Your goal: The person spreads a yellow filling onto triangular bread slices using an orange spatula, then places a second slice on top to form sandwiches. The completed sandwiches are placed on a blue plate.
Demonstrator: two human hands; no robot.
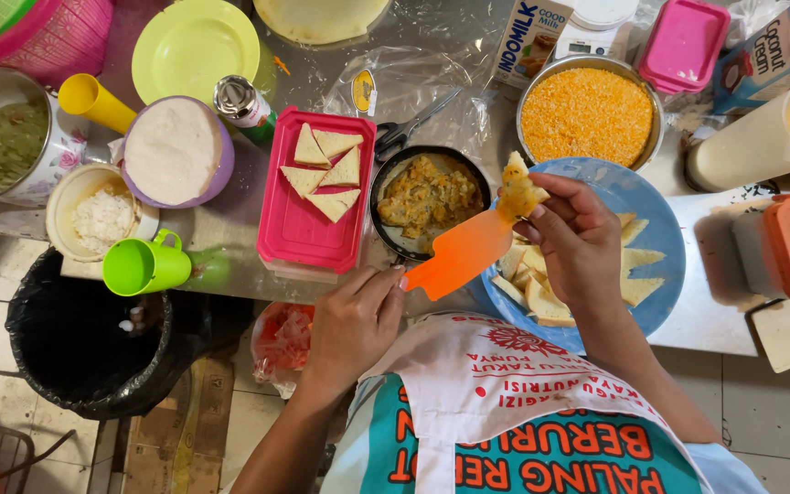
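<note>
**Two hands over the blue plate**

Two hands work beside the blue plate (656,215); the right hand (578,242) pinches a filled bread triangle (518,189) above the plate's left rim; the left hand (354,325) grips an orange spatula (459,256), its blade touching the triangle; a black pan of filling (429,197) sits just left of the plate.

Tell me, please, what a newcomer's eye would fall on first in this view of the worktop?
Probably the orange spatula at the centre, held by the left hand against a folded piece of bread in the right hand, above a blue plate of bread triangles. Next comes the pink tray with four filled triangles to the left, and the metal bowl of orange crumbs at the upper right.
</note>
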